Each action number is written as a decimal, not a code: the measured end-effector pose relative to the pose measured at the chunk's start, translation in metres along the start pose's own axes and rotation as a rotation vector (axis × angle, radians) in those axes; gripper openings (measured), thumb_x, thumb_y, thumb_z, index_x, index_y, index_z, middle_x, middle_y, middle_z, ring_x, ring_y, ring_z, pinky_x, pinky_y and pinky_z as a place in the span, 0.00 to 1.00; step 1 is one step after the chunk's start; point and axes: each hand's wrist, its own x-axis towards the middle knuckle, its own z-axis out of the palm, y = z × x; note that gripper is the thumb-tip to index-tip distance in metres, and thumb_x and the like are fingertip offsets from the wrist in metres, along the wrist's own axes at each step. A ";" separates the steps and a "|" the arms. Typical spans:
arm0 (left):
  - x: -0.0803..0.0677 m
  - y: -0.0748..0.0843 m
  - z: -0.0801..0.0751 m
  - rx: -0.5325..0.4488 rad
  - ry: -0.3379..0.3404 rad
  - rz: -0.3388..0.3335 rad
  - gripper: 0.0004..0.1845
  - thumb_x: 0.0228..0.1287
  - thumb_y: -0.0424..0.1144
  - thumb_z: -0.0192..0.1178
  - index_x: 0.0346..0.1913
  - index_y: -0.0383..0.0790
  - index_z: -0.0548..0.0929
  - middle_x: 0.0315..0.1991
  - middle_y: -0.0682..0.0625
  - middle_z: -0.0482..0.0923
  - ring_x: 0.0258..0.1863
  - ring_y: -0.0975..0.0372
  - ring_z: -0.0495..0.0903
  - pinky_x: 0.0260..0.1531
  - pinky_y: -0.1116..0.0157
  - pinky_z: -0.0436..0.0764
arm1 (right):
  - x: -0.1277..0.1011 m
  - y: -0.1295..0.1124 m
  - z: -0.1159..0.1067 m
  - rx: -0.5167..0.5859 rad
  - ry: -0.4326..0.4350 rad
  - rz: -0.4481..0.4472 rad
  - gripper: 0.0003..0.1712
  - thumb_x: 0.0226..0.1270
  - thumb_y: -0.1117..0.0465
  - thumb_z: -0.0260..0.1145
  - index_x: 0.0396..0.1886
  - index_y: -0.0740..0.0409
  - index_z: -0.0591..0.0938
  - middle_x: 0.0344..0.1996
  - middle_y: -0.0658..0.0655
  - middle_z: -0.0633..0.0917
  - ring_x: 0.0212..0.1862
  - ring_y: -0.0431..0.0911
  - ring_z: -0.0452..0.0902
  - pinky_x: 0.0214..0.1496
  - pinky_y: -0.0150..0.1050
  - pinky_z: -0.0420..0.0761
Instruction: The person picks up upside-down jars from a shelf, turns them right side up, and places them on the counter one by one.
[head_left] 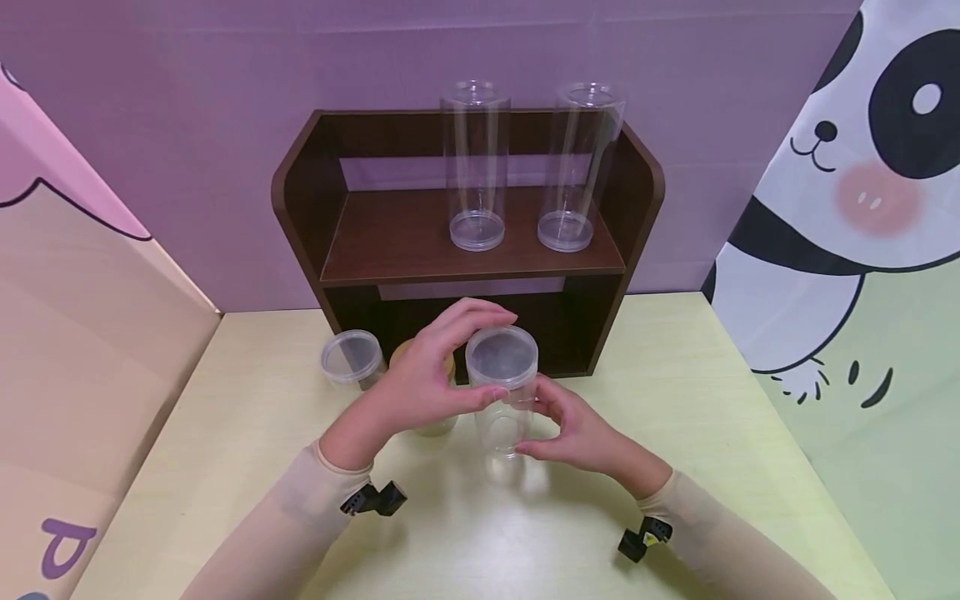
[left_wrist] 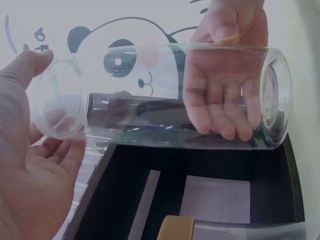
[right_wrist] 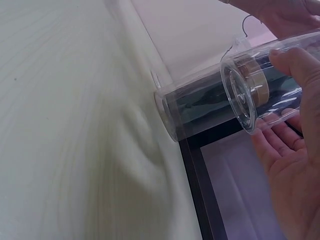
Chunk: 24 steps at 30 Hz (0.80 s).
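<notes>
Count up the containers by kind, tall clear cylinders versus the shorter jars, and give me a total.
Tall clear cylinders: 3, two on the shelf, one held in both hands
Shorter jars: 2, clear-lidded and yellowish
Total: 5

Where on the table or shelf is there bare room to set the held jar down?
Free: the shelf board left of the two tall jars, and the table right of the shelf unit. Crowded: in front of the unit, where the lidded jar, left hand and right hand gather.
</notes>
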 end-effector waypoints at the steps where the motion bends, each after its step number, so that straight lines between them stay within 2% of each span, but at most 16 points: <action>1: 0.000 -0.001 0.000 -0.007 0.000 0.003 0.38 0.61 0.36 0.83 0.74 0.43 0.80 0.73 0.52 0.76 0.73 0.58 0.74 0.69 0.57 0.80 | 0.000 0.000 0.000 0.003 0.000 0.003 0.49 0.63 0.72 0.82 0.81 0.59 0.71 0.73 0.58 0.78 0.73 0.54 0.77 0.78 0.46 0.77; 5: -0.005 -0.005 -0.005 -0.036 0.009 0.000 0.42 0.59 0.34 0.84 0.76 0.41 0.77 0.75 0.51 0.74 0.75 0.56 0.72 0.75 0.56 0.77 | 0.002 0.002 0.000 -0.001 0.006 0.001 0.50 0.62 0.72 0.83 0.82 0.60 0.70 0.73 0.59 0.78 0.74 0.57 0.77 0.78 0.48 0.77; 8: -0.012 -0.007 -0.013 -0.021 0.028 -0.020 0.41 0.60 0.32 0.84 0.76 0.41 0.78 0.73 0.51 0.75 0.74 0.56 0.74 0.76 0.57 0.76 | 0.003 0.005 -0.001 -0.023 0.017 -0.011 0.48 0.61 0.72 0.84 0.80 0.61 0.72 0.72 0.61 0.79 0.72 0.58 0.78 0.77 0.50 0.78; 14: -0.029 -0.010 -0.039 0.080 0.084 -0.058 0.37 0.61 0.31 0.83 0.73 0.39 0.79 0.70 0.50 0.79 0.71 0.56 0.77 0.74 0.63 0.75 | 0.009 0.016 -0.002 -0.056 0.048 -0.002 0.43 0.59 0.72 0.85 0.73 0.60 0.76 0.68 0.61 0.81 0.70 0.58 0.79 0.76 0.52 0.79; 20: -0.047 -0.016 -0.063 0.101 0.158 -0.089 0.35 0.59 0.23 0.80 0.70 0.35 0.81 0.68 0.48 0.81 0.70 0.58 0.77 0.72 0.65 0.77 | 0.021 0.027 -0.001 -0.081 0.076 0.031 0.40 0.60 0.72 0.85 0.70 0.60 0.77 0.66 0.58 0.81 0.69 0.55 0.78 0.76 0.53 0.79; 24: -0.057 -0.021 -0.072 0.118 0.188 -0.113 0.34 0.60 0.22 0.79 0.70 0.36 0.82 0.66 0.48 0.81 0.68 0.60 0.78 0.70 0.67 0.77 | 0.031 0.031 0.001 -0.077 0.087 0.048 0.39 0.59 0.72 0.84 0.68 0.60 0.77 0.64 0.57 0.81 0.68 0.53 0.78 0.76 0.48 0.78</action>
